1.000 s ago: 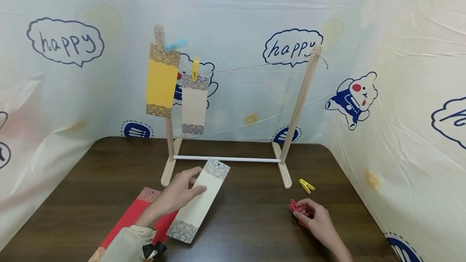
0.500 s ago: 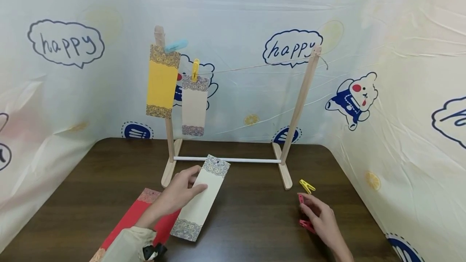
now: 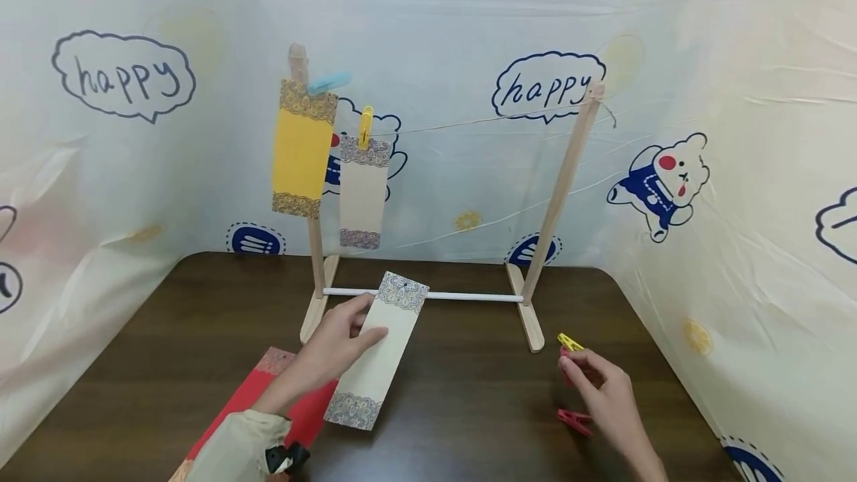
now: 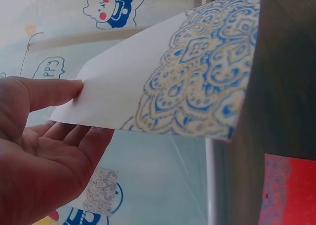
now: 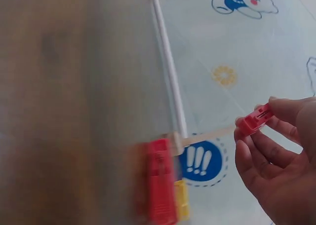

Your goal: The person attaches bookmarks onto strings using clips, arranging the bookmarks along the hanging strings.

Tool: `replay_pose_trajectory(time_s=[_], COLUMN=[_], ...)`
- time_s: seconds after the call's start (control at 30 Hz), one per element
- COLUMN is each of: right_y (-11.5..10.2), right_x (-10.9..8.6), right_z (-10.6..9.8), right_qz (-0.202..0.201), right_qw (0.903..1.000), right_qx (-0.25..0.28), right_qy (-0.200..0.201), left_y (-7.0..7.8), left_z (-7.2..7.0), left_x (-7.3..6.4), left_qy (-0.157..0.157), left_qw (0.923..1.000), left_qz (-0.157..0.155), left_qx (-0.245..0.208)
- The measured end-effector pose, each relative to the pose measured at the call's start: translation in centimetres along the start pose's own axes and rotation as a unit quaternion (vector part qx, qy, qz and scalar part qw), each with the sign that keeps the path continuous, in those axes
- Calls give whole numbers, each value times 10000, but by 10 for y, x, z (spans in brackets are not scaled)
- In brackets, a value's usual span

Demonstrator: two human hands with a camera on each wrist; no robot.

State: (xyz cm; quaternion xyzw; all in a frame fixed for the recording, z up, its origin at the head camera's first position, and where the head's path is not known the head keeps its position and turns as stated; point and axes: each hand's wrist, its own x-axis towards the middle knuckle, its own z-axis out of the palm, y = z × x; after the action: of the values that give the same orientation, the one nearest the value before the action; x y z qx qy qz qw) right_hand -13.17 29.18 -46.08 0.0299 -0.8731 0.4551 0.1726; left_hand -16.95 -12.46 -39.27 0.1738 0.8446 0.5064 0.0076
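My left hand [image 3: 339, 341] pinches a white card [image 3: 384, 348] with blue lace-patterned ends by its left edge, thumb on its face; the card is tilted above the table. The left wrist view shows thumb and fingers on either side of the white card [image 4: 113, 87]. My right hand [image 3: 605, 393] pinches a small red clothespin [image 5: 256, 120] between thumb and fingers. Another red clothespin [image 3: 574, 421] lies on the table just below that hand, and a yellow clothespin [image 3: 569, 342] lies just beyond its fingertips. A red card [image 3: 234, 407] lies on the table, partly hidden under my left forearm.
A wooden stand with a white crossbar [image 3: 469, 296] carries a string [image 3: 455, 126] between two posts. At its left end hang a yellow card [image 3: 301, 155] under a light blue clothespin [image 3: 329, 82] and a pale card [image 3: 362, 195] under a yellow clothespin [image 3: 364, 127].
My right hand has lifted one red clothespin and moved slightly right and up, leaving another red one on the table. My left hand has raised the white card a little.
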Motion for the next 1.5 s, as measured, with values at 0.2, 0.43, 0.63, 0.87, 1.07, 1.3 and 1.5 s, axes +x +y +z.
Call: replay_pose_trajectory(time_s=[0.2, 0.43, 0.63, 0.87, 1.07, 1.3, 1.5], right_y=[-23, -54, -80, -103, -120, -138, -152], right_x=[14, 31, 44, 54, 64, 73, 82], right_z=[-13, -22, -24, -26, -26, -27, -27], right_qz=[-532, -1229, -1647, -1881, -2217, -2484, -2838], right_qw=[9986, 9921, 9843, 9785, 9707, 9642, 9550], right_qx=[-80, -206, -570, -734, -881, -852, -761], right_qy=[-4, -171, -288, -419, -290, -363, -402], left_y=[8, 14, 17, 18, 17, 19, 21], left_z=[-5, -19, -33, -38, -38, -39, -41], left_x=[7, 8, 9, 13, 17, 23, 32], left_qy=[4, 152, 427, 644, 792, 897, 872], left_qw=[9998, 9989, 9984, 9968, 9948, 9932, 9929], left_qz=[204, 402, 382, 472, 634, 738, 809], left_qx=[-20, -182, 30, 43, -3, 12, -53])
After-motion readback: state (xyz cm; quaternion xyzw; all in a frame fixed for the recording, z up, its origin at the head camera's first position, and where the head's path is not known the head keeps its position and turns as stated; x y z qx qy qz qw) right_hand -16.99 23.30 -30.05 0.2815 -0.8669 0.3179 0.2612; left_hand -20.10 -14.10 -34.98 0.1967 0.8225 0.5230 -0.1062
